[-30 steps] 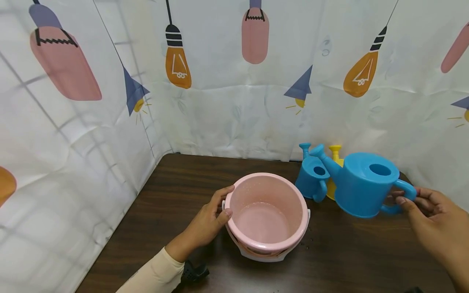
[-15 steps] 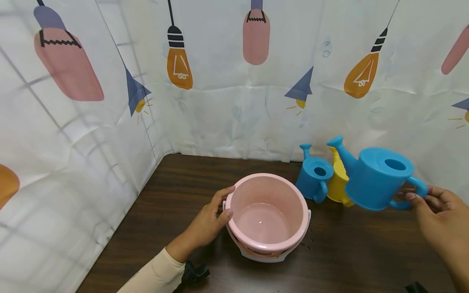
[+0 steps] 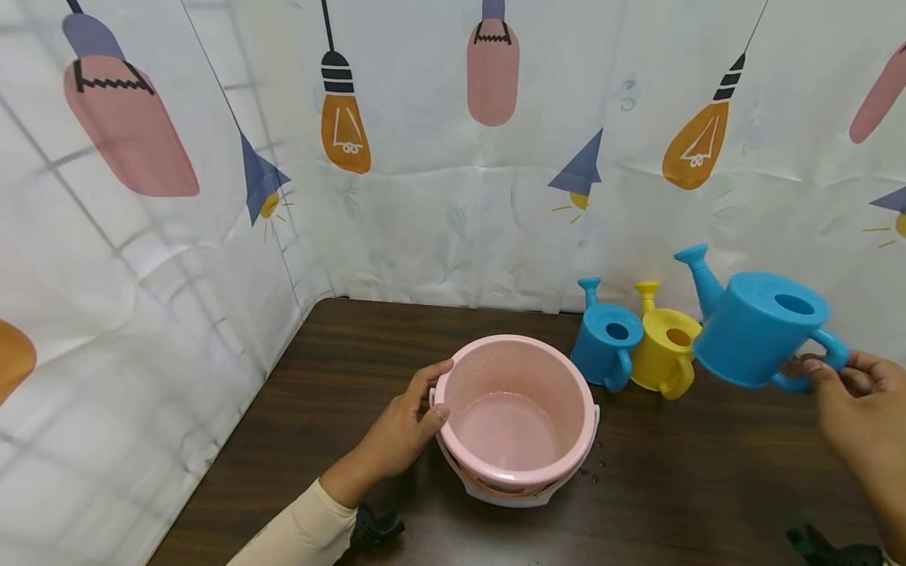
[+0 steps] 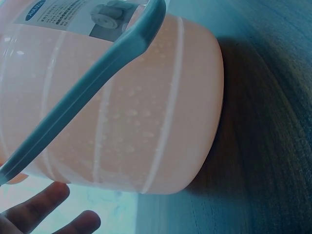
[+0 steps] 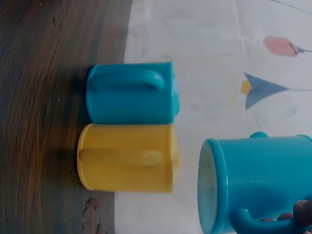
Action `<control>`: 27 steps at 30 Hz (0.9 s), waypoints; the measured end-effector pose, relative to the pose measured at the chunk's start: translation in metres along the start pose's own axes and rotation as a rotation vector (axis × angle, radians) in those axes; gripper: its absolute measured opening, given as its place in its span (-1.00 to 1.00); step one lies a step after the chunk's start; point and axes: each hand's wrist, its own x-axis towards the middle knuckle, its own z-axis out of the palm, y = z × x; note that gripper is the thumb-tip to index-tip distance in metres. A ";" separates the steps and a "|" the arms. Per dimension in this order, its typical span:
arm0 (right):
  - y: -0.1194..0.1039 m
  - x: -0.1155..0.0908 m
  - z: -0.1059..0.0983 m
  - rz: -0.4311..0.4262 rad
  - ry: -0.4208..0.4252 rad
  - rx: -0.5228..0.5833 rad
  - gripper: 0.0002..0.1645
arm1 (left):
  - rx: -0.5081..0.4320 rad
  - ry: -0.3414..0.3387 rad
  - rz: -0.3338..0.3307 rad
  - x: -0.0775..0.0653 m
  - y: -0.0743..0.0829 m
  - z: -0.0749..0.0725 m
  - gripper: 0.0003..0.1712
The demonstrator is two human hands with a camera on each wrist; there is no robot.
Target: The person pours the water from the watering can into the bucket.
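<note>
A pink bucket (image 3: 510,424) with a white handle stands on the brown table, a little water in its bottom. My left hand (image 3: 403,428) holds its left rim, thumb on the near side; in the left wrist view two fingertips (image 4: 53,195) show beside the bucket wall (image 4: 131,112). With my right hand (image 3: 859,401) I grip the handle of a large blue watering can (image 3: 760,330), raised above the table and tilted, spout up to the left. To its left stand a small blue watering can (image 3: 605,350) and a yellow watering can (image 3: 661,354), side by side, upright.
Water drops (image 3: 593,472) lie on the table (image 3: 382,338) right of the bucket. A white patterned curtain (image 3: 453,220) hangs along the back and left edges. Black straps (image 3: 378,527) show by the left wrist and near the right forearm.
My right hand has carried the large blue watering can rightward and up, away from the smaller cans, so the yellow one now shows almost fully. The left hand and bucket stay put.
</note>
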 end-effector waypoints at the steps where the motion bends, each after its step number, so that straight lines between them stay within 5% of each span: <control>1: 0.001 0.002 0.001 0.010 0.006 -0.004 -0.66 | 0.000 0.000 0.000 0.000 0.000 0.000 -0.34; 7: 0.008 0.013 0.007 0.069 0.032 -0.064 -0.37 | 0.003 0.001 0.001 0.000 -0.001 0.000 -0.34; 14: 0.010 0.020 0.007 0.174 0.013 -0.121 -0.30 | 0.000 0.004 0.008 0.000 -0.001 0.000 -0.35; 21: 0.027 0.024 0.012 0.096 -0.009 -0.148 -0.36 | -0.005 0.002 0.008 0.000 -0.002 0.000 -0.35; 27: 0.038 0.028 0.024 0.126 0.021 -0.251 -0.29 | -0.012 -0.002 0.005 0.000 -0.002 0.001 -0.35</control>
